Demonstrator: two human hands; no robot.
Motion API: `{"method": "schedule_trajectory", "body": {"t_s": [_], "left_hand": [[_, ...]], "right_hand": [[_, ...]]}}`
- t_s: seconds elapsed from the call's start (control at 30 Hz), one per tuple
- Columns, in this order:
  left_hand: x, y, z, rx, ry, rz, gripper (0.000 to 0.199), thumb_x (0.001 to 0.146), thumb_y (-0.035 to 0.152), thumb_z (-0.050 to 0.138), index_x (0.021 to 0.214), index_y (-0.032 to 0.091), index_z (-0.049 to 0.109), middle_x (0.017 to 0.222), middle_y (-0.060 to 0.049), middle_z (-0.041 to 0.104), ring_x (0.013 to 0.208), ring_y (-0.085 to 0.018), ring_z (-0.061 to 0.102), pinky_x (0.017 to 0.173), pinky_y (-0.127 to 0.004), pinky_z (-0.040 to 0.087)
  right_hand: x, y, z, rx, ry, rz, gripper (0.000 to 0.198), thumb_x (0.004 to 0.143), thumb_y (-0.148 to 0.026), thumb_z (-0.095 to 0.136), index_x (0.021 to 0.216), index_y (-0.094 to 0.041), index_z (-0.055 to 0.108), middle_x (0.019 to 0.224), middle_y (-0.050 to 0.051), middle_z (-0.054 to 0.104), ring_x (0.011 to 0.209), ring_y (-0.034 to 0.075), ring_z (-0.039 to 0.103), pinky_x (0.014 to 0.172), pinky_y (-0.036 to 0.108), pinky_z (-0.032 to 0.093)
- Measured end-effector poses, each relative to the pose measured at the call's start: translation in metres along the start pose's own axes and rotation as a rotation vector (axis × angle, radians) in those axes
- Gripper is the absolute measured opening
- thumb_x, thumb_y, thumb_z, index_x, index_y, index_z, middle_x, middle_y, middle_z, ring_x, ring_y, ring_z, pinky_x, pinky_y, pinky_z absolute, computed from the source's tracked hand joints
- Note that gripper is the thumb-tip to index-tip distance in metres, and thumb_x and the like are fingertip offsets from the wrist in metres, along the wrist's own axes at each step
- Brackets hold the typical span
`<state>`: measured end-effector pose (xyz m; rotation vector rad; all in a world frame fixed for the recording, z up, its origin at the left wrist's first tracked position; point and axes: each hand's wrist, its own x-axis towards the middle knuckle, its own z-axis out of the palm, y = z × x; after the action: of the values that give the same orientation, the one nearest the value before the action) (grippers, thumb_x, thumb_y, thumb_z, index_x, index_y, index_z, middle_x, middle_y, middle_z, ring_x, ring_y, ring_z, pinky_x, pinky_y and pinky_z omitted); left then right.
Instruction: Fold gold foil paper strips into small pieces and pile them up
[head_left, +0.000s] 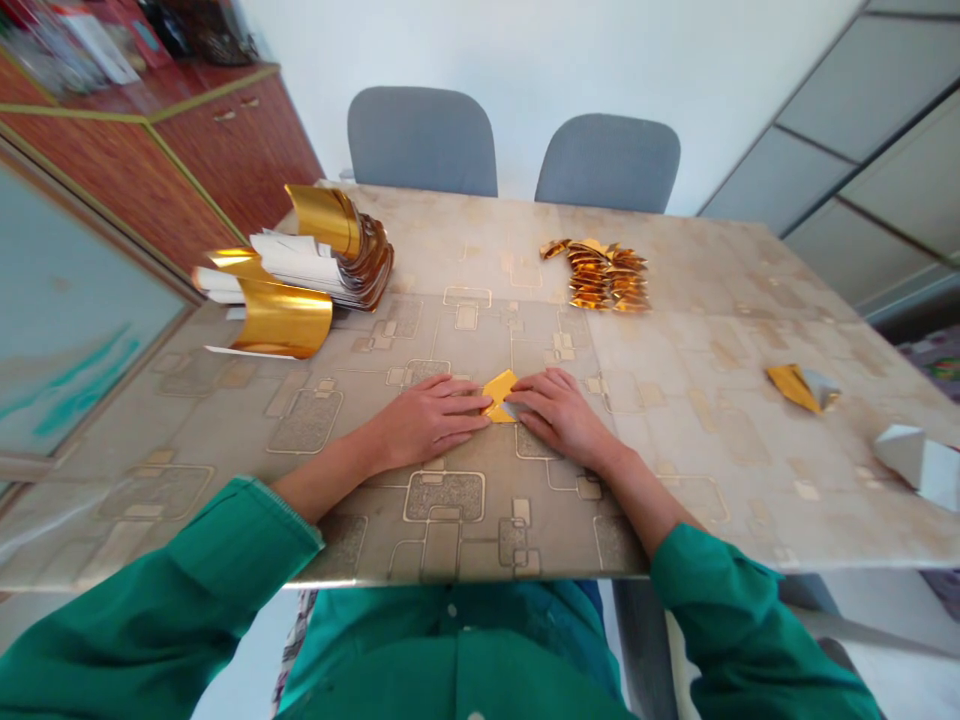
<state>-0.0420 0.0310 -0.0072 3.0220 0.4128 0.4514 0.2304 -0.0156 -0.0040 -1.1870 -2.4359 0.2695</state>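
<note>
A small piece of folded gold foil paper (pixel 500 388) lies flat on the table in front of me, a pale underside showing at its lower right. My left hand (pixel 431 418) rests flat on the tabletop with fingers stretched out, its fingertips on the paper's left edge. From the other side, my right hand (pixel 562 415) has its fingers bent together at the pale flap, gripping the paper's right edge. The fingertips cover part of both edges.
Curved gold sheets (pixel 289 318) and a thick stack of sheets (pixel 349 250) sit at the left. Folded gold pieces (pixel 607 275) stand in rows toward the back. Two loose folded papers, one gold (pixel 795 386) and one whitish (pixel 916 462), lie at the right. Grey chairs (pixel 421 140) line the far side.
</note>
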Motion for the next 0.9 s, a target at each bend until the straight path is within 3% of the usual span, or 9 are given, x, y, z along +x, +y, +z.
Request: {"method": "schedule_trajectory", "body": {"t_s": [0.23, 0.43, 0.7, 0.9], "left_hand": [[-0.001, -0.002, 0.001, -0.03, -0.01, 0.004, 0.034, 0.097, 0.023, 0.055, 0.129, 0.026, 0.063, 0.138, -0.006, 0.061, 0.135, -0.024, 0.049, 0.114, -0.048, 0.033], [-0.003, -0.001, 0.001, -0.039, -0.024, 0.008, 0.038, 0.096, 0.025, 0.057, 0.134, 0.026, 0.059, 0.143, -0.007, 0.058, 0.138, -0.025, 0.046, 0.115, -0.049, 0.031], [-0.007, -0.005, -0.002, -0.057, -0.119, 0.024, 0.046, 0.096, 0.027, 0.056, 0.141, 0.023, 0.051, 0.153, -0.008, 0.045, 0.147, -0.027, 0.033, 0.12, -0.05, 0.024], [-0.001, -0.002, -0.001, -0.021, -0.078, -0.006, 0.031, 0.098, 0.032, 0.056, 0.127, 0.023, 0.061, 0.144, -0.006, 0.057, 0.139, -0.026, 0.045, 0.118, -0.05, 0.026]], "right_hand": [[0.0, -0.005, -0.001, -0.015, 0.031, 0.029, 0.026, 0.096, -0.02, 0.053, 0.117, -0.027, 0.066, 0.119, 0.007, 0.065, 0.112, 0.023, 0.054, 0.103, 0.047, 0.037], [-0.003, -0.011, -0.002, -0.097, 0.022, -0.124, 0.022, 0.096, -0.027, 0.056, 0.107, -0.035, 0.073, 0.122, 0.003, 0.064, 0.124, 0.024, 0.049, 0.114, 0.055, 0.024], [-0.005, -0.001, -0.002, 0.009, -0.007, -0.148, 0.023, 0.097, -0.032, 0.054, 0.112, -0.033, 0.072, 0.116, 0.004, 0.066, 0.115, 0.021, 0.054, 0.103, 0.046, 0.039], [-0.009, 0.01, -0.013, 0.021, 0.046, -0.103, 0.016, 0.095, -0.029, 0.058, 0.095, -0.028, 0.074, 0.102, 0.004, 0.07, 0.103, 0.022, 0.058, 0.097, 0.044, 0.042]]}}
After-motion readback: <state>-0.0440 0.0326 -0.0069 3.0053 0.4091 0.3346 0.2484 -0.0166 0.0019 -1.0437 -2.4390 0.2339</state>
